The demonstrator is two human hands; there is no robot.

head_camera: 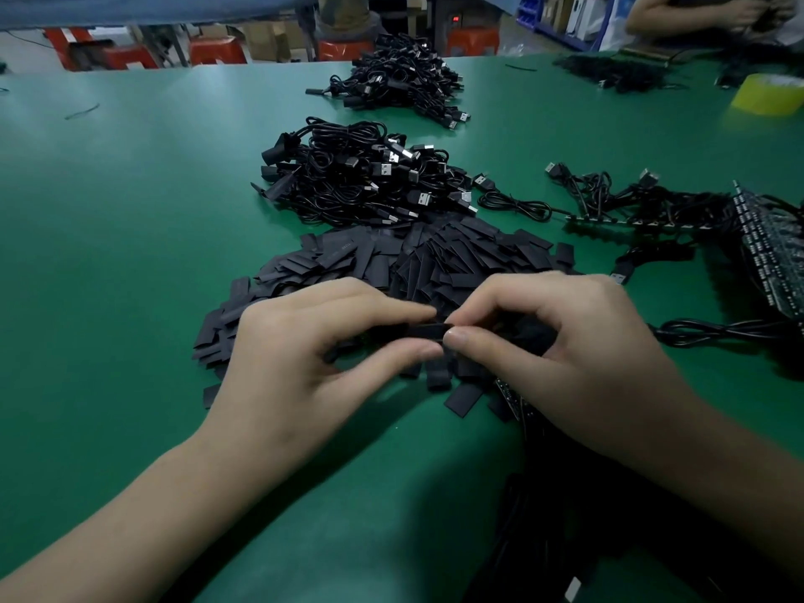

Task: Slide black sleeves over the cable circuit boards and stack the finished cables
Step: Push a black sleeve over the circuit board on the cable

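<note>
A heap of flat black sleeves (391,263) lies on the green table (130,211) in front of me. Just above its near edge, my left hand (304,354) and my right hand (565,341) meet, both pinching one black sleeve (424,330) between thumb and forefinger. A thin circuit board strip (513,398) shows under my right hand. Whether a board is inside the sleeve is hidden by my fingers. A pile of finished cables (361,176) sits behind the sleeves.
A second cable pile (404,80) lies farther back. Loose cables (618,198) and a panel of circuit boards (770,250) lie to the right. A yellow tape roll (770,95) stands at far right. Another person's hands (739,10) work at the far corner.
</note>
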